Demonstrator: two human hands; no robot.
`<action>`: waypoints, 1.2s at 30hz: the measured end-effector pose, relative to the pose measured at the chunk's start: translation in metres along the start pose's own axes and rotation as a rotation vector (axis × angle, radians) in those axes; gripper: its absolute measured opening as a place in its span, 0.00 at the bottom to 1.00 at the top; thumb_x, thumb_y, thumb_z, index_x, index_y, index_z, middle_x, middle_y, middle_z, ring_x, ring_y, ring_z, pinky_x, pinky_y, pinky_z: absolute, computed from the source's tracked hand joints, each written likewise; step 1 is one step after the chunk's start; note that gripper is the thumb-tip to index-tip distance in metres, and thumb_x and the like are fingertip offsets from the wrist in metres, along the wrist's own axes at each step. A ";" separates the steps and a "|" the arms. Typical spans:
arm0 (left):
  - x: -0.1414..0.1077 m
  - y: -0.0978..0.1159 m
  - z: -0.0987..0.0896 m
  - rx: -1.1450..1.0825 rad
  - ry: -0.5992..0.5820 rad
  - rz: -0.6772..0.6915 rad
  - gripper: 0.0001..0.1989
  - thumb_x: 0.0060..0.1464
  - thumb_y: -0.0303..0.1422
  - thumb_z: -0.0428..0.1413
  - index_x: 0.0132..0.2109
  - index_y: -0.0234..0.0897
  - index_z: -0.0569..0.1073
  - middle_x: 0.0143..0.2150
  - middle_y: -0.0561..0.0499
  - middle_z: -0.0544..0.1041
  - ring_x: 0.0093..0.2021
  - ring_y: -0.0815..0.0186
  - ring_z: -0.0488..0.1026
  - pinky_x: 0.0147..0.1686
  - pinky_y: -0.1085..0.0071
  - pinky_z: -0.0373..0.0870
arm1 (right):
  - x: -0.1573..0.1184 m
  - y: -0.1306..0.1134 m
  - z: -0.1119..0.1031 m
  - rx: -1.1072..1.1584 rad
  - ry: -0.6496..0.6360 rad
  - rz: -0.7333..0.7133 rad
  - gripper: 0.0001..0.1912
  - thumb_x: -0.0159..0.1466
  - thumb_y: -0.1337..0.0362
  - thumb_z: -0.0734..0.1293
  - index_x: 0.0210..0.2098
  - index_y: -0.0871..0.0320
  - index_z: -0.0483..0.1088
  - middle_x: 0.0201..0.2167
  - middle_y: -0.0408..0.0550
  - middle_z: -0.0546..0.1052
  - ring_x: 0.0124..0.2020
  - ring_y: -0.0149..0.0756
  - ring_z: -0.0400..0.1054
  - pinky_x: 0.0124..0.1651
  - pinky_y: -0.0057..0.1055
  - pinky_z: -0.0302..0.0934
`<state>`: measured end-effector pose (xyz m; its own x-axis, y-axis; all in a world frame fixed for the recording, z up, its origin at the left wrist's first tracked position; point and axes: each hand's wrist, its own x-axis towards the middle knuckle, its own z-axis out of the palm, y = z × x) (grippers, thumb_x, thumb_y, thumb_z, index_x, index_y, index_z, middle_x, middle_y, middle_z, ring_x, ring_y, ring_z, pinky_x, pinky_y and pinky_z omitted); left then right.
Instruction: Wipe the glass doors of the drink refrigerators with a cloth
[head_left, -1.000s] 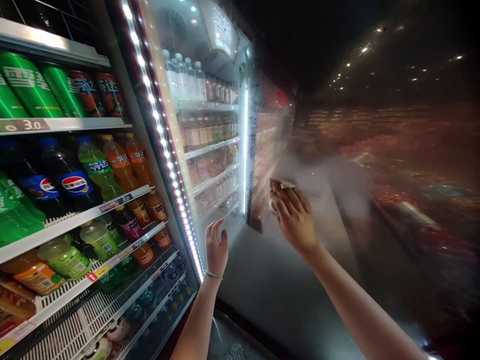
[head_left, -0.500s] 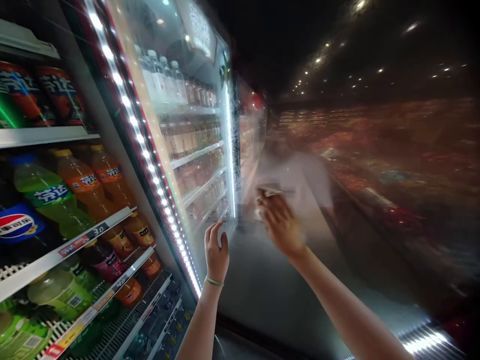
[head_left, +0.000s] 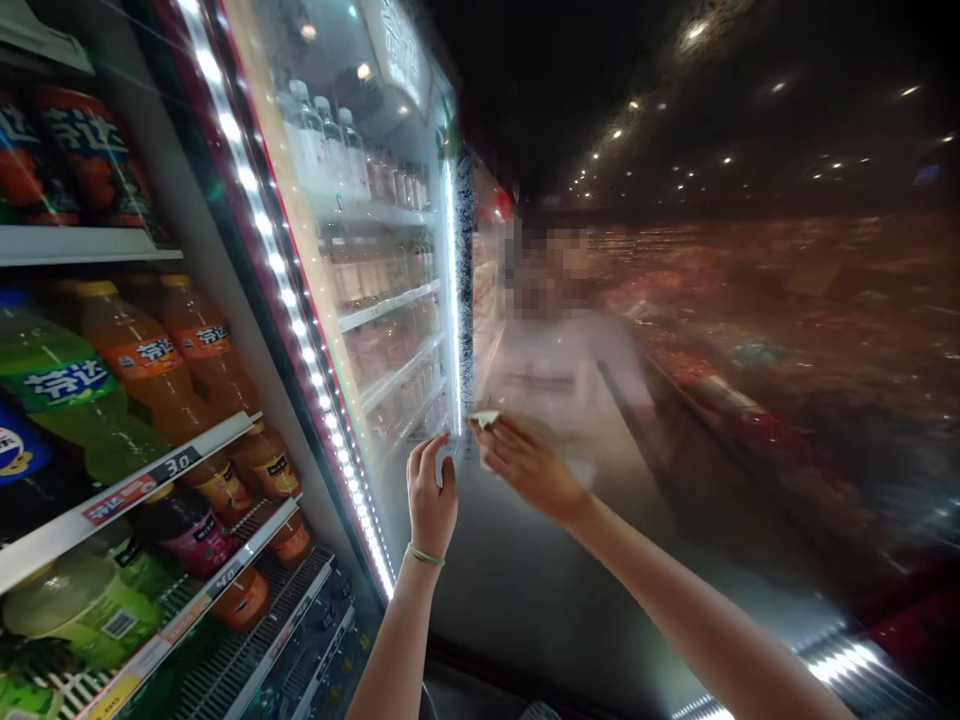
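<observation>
My right hand [head_left: 529,465] is closed on a pale folded cloth [head_left: 487,416] and presses it to a glass door [head_left: 525,570] clouded with mist. My left hand [head_left: 433,490], a thin band round its wrist, is raised near the same door with its fingers bent and thumb apart; nothing shows in it. Just left of that hand runs a bright strip of lights [head_left: 307,345] on the cooler's frame. Through the fogged glass a person in a light shirt [head_left: 555,370] shows dimly, partly as a blur.
At the left an open cooler holds a green bottle [head_left: 67,385], orange bottles [head_left: 142,350] and cans [head_left: 94,150] on shelves with price strips [head_left: 142,485]. A second lit cooler [head_left: 390,310] stands behind the glass.
My right hand has moved left and slightly down with the cloth, closer to my left hand. My left hand has hardly moved. The view has shifted slightly to the right.
</observation>
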<state>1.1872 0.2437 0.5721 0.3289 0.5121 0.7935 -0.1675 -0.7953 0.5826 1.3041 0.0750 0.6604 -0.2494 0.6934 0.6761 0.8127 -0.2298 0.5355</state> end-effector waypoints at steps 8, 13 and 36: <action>0.004 -0.007 -0.007 0.010 0.021 -0.002 0.16 0.69 0.31 0.50 0.60 0.45 0.72 0.55 0.44 0.74 0.58 0.59 0.72 0.56 0.57 0.74 | 0.000 0.021 -0.014 -0.032 0.165 0.322 0.23 0.69 0.77 0.60 0.61 0.59 0.69 0.66 0.52 0.72 0.69 0.43 0.63 0.72 0.51 0.60; 0.005 -0.006 -0.016 -0.003 0.003 -0.027 0.16 0.69 0.31 0.49 0.60 0.44 0.72 0.55 0.45 0.74 0.59 0.60 0.71 0.58 0.56 0.72 | -0.003 0.002 0.005 0.179 -0.080 -0.102 0.20 0.72 0.73 0.61 0.57 0.49 0.74 0.64 0.40 0.74 0.62 0.31 0.71 0.71 0.34 0.63; -0.005 -0.020 -0.036 -0.048 0.038 -0.128 0.15 0.69 0.35 0.50 0.58 0.43 0.73 0.53 0.45 0.76 0.55 0.61 0.74 0.55 0.59 0.75 | 0.014 -0.030 0.033 0.014 -0.015 -0.089 0.27 0.72 0.73 0.60 0.70 0.56 0.61 0.64 0.45 0.74 0.62 0.33 0.71 0.70 0.33 0.63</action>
<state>1.1553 0.2690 0.5628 0.3155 0.6210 0.7175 -0.1706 -0.7067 0.6867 1.2938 0.1140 0.6377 -0.3130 0.7206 0.6186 0.7952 -0.1574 0.5856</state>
